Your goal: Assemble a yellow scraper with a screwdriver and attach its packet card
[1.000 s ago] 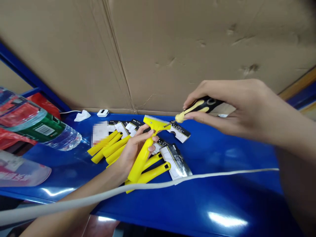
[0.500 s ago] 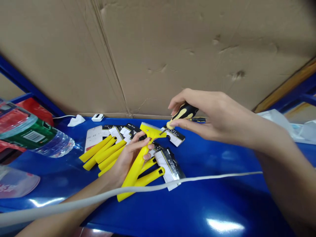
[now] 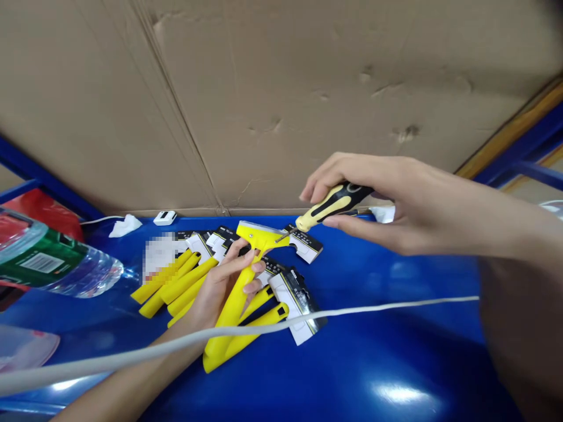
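A yellow scraper (image 3: 235, 299) with a wide head and a metal blade edge is in my left hand (image 3: 224, 278), whose fingers wrap round its neck. My right hand (image 3: 373, 193) holds a black and cream screwdriver (image 3: 332, 205) by its handle, the fingers curved over it. The screwdriver's shaft slants down to the right side of the scraper head, where its tip meets the face. A small screw (image 3: 250, 235) shows on the head's left side. Several yellow handles (image 3: 187, 284) lie left of my left hand, and another yellow handle (image 3: 259, 325) lies beneath the scraper.
Packaging cards (image 3: 294, 299) lie around the scraper on the blue table (image 3: 360, 340). A white cable (image 3: 343, 310) crosses in front. At left are a water bottle (image 3: 57, 255) and a clear plastic container (image 3: 29, 349). A cardboard wall (image 3: 272, 88) stands behind.
My right hand has slid back along the screwdriver, so more of its handle shows. The tip stays at the scraper head. The whole view has shifted slightly.
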A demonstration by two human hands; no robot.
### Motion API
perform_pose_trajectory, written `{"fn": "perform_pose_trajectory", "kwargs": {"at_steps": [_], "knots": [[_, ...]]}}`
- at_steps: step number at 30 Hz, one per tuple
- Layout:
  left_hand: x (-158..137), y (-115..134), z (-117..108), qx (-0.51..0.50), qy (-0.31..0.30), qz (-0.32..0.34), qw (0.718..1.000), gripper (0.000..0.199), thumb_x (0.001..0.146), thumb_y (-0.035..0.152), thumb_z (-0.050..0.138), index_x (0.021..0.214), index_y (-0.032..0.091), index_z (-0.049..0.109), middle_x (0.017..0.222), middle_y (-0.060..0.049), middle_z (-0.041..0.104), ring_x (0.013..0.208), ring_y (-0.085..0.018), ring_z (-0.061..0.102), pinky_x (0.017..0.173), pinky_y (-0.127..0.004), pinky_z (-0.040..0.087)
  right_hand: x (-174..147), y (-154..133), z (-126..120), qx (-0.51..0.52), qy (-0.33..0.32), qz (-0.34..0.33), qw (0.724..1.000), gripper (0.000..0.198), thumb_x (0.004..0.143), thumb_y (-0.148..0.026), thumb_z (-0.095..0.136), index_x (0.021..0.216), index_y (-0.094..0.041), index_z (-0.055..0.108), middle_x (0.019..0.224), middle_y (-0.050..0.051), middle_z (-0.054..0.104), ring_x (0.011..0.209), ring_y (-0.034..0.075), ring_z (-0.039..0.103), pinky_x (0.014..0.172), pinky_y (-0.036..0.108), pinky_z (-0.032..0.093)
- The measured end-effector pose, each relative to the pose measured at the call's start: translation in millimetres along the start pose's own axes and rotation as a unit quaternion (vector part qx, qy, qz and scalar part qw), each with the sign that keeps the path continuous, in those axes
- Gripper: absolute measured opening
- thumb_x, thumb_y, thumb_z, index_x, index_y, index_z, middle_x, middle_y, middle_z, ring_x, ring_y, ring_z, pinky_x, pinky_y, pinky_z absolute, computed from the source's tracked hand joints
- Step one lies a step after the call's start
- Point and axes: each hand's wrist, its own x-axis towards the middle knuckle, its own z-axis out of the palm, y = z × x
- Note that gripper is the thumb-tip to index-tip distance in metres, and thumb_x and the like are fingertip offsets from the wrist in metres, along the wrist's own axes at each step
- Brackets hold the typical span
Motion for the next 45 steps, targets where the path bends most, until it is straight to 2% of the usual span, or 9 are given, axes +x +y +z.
{"fn": "perform_pose_trajectory", "kwargs": {"at_steps": [8, 14, 20, 23, 26, 30, 35, 39, 45], "knots": [[-0.3, -10.5, 4.4, 0.013, -0.012, 0.021, 1.000, 0.041, 0.086, 0.012, 0.088, 0.111, 0.026, 0.058, 0.089, 0.001, 0.067, 0.061, -0.009, 0.064, 0.048, -0.013, 0.048, -6.0, -6.0, -1.8, -0.044, 0.000, 0.008, 0.999, 0.015, 0.104, -0.041, 0.072, 0.106, -0.028, 0.079, 0.097, 0.003, 0.082, 0.083, 0.024, 0.075, 0.077, 0.037, 0.053], [-3.9, -11.5, 5.2, 0.042, -0.027, 0.028, 0.998, 0.040, 0.093, 0.016, 0.084, 0.116, 0.030, 0.054, 0.087, 0.002, 0.066, 0.054, -0.008, 0.059, 0.048, -0.014, 0.046, -13.3, -19.8, -9.7, -0.034, -0.046, -0.047, 0.997, 0.020, 0.100, -0.027, 0.070, 0.117, -0.031, 0.079, 0.124, 0.006, 0.080, 0.105, 0.029, 0.074, 0.088, 0.042, 0.056], [-8.7, -9.4, 9.5, 0.038, -0.044, 0.049, 0.997, 0.043, 0.091, 0.015, 0.086, 0.116, 0.028, 0.053, 0.094, 0.001, 0.068, 0.059, -0.007, 0.061, 0.050, -0.013, 0.047, -17.8, -37.6, -7.3, -0.081, -0.025, -0.046, 0.995, 0.014, 0.104, -0.031, 0.067, 0.113, -0.026, 0.077, 0.105, 0.005, 0.080, 0.090, 0.026, 0.073, 0.081, 0.038, 0.049], [-11.1, -9.5, 12.5, 0.045, -0.048, 0.042, 0.997, 0.045, 0.090, 0.017, 0.087, 0.116, 0.027, 0.052, 0.089, 0.002, 0.067, 0.055, -0.007, 0.059, 0.048, -0.014, 0.046, -21.0, -38.6, -3.2, -0.097, -0.004, -0.037, 0.995, 0.018, 0.106, -0.035, 0.065, 0.119, -0.025, 0.071, 0.114, 0.008, 0.078, 0.095, 0.026, 0.071, 0.083, 0.037, 0.050], [-11.1, -8.5, 11.2, 0.054, -0.057, 0.032, 0.996, 0.047, 0.089, 0.018, 0.087, 0.119, 0.026, 0.052, 0.082, 0.004, 0.064, 0.052, -0.008, 0.057, 0.047, -0.014, 0.046, -20.9, -39.4, -2.6, -0.071, -0.021, -0.054, 0.996, 0.023, 0.106, -0.027, 0.064, 0.129, -0.024, 0.067, 0.129, 0.010, 0.075, 0.107, 0.026, 0.071, 0.092, 0.038, 0.053], [-8.3, -7.6, 5.6, 0.044, -0.069, 0.051, 0.995, 0.048, 0.090, 0.017, 0.085, 0.124, 0.027, 0.053, 0.083, 0.003, 0.064, 0.052, -0.008, 0.058, 0.046, -0.014, 0.045, -15.8, -42.6, -1.3, -0.041, -0.032, -0.068, 0.996, 0.018, 0.107, -0.022, 0.061, 0.124, -0.023, 0.068, 0.120, 0.007, 0.079, 0.100, 0.023, 0.073, 0.086, 0.033, 0.052], [-4.7, -9.1, 4.0, 0.040, -0.059, 0.029, 0.997, 0.049, 0.088, 0.015, 0.087, 0.121, 0.027, 0.052, 0.086, 0.002, 0.065, 0.052, -0.008, 0.058, 0.047, -0.015, 0.046, -15.5, -44.3, 9.5, -0.081, -0.037, -0.041, 0.995, 0.020, 0.112, -0.029, 0.056, 0.124, -0.022, 0.070, 0.123, 0.010, 0.075, 0.104, 0.025, 0.071, 0.090, 0.037, 0.051], [-2.2, -8.0, 2.8, 0.037, -0.049, 0.024, 0.998, 0.051, 0.088, 0.015, 0.086, 0.124, 0.028, 0.052, 0.084, 0.001, 0.065, 0.051, -0.009, 0.058, 0.047, -0.014, 0.045, -17.1, -47.0, 12.9, -0.069, -0.061, -0.043, 0.995, 0.021, 0.108, -0.024, 0.057, 0.125, -0.020, 0.068, 0.123, 0.011, 0.074, 0.103, 0.025, 0.070, 0.089, 0.036, 0.052], [-7.2, -8.3, 6.1, 0.038, -0.058, 0.030, 0.997, 0.049, 0.088, 0.015, 0.085, 0.124, 0.028, 0.052, 0.085, 0.001, 0.066, 0.052, -0.010, 0.058, 0.046, -0.015, 0.045, -14.8, -49.9, 10.3, -0.088, -0.012, -0.042, 0.995, 0.016, 0.111, -0.029, 0.058, 0.123, -0.023, 0.068, 0.119, 0.009, 0.076, 0.099, 0.025, 0.070, 0.086, 0.036, 0.050]]}}
